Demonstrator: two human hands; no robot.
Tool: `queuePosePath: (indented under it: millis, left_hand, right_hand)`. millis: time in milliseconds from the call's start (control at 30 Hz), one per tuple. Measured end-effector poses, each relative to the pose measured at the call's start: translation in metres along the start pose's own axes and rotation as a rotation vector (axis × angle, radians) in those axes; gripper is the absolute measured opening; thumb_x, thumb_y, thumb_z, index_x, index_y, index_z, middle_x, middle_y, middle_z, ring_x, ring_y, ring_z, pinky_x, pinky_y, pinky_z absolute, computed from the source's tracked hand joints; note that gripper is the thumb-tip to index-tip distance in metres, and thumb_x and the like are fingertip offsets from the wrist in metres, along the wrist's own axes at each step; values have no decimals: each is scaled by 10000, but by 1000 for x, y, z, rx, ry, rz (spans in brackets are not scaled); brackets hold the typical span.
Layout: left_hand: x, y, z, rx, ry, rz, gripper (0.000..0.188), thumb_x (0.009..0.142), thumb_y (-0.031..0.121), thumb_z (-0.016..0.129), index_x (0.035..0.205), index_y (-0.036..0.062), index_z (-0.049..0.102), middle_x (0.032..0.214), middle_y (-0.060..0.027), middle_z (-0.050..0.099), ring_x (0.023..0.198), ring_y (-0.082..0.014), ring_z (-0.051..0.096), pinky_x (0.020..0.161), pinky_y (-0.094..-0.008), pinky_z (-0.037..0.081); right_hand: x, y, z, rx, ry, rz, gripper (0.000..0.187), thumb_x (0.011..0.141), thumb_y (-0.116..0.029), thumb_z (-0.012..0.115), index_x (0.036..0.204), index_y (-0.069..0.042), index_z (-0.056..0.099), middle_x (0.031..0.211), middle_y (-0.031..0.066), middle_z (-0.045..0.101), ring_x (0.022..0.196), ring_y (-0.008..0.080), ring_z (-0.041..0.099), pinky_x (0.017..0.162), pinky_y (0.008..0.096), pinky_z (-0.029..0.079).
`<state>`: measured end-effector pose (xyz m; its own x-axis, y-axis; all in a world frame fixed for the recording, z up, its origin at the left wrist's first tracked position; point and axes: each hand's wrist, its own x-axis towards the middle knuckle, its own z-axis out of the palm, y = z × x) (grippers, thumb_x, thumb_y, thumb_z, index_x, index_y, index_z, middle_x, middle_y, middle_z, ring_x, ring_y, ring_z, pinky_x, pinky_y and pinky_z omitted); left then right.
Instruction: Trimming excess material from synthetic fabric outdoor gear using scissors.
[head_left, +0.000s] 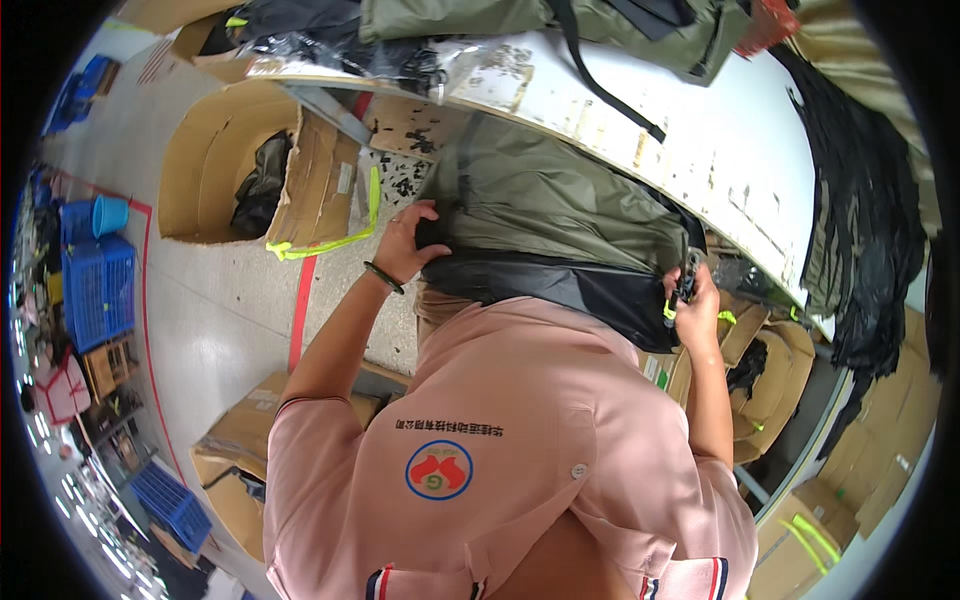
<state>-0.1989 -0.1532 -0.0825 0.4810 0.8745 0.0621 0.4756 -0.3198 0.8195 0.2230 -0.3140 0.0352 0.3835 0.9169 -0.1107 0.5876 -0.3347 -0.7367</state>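
A large olive-green bag [560,190] with a black underside lies across my lap, its far part against the table edge. At its left end is my left hand [405,245], with the thumb and fingers curled round the black edge of the fabric. My right hand [700,310] closes at the bag's right end on a small black clip-like piece [687,275] with a shiny part. Its exact kind is hard to make out. A bit of yellow-green [669,312] shows beside those fingers. The fabric hides what lies beneath it.
A white worktable [740,150] carries another olive-green bag [480,18] with a black strap and dark straps [860,200] heaped at the right. An open cardboard box [215,165] with dark fabric stands left; another box [785,380] is at right. Blue crates [100,290] stand farther left.
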Motion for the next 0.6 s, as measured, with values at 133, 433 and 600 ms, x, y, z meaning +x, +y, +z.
queuePosePath:
  millis: [133,433,600]
  left_hand:
    - [-13,-5,-1,28,17,4,496,643,186,817,1043,109,533,1262,-157,540,1146,-380,498,1006,-459,356]
    - [-25,-9,1,63,-10,49,203,753,169,716,905,73,622,1149,-149,605,1066,-342,551,947,-424,397]
    - [-18,36,-25,-137,135,103,128,784,58,666,891,38,600,1082,-143,625,988,-315,578,892,-375,427]
  right_hand:
    - [4,-2,-2,-43,-13,-22,150,762,43,639,862,-22,548,719,69,585,669,133,536,655,280,455]
    - [8,7,-1,-145,35,-72,166,766,18,661,889,-16,555,727,102,586,648,170,541,649,296,460]
    - [7,9,-10,-69,50,-53,205,735,96,600,889,-32,555,733,58,583,676,121,536,659,271,454]
